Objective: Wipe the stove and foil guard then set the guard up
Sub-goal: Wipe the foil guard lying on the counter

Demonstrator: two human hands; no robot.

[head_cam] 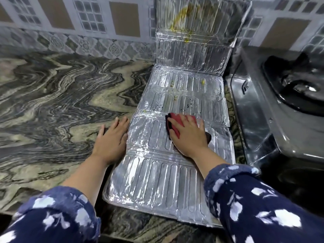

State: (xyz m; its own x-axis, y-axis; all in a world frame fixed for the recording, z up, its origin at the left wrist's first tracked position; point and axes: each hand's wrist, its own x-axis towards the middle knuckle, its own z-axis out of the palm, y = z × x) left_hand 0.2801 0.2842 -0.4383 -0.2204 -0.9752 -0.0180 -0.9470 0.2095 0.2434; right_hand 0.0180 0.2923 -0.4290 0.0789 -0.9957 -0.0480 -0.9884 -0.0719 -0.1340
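A ribbed silver foil guard (166, 179) lies unfolded on the countertop, its far panels leaning up against the tiled wall. Yellow stains mark the top panel (185, 16), and small yellow and dark specks dot the middle panels. My right hand (189, 135) presses flat on a red and dark cloth (175, 123) on a middle panel. My left hand (112, 137) rests palm down on the counter, its fingers touching the guard's left edge. The steel stove (263, 109) with a black burner stands just right of the guard.
A swirled grey and beige stone countertop (57, 102) stretches to the left. The patterned tile wall (87, 23) runs along the back. The counter's front edge passes under my blue floral sleeves.
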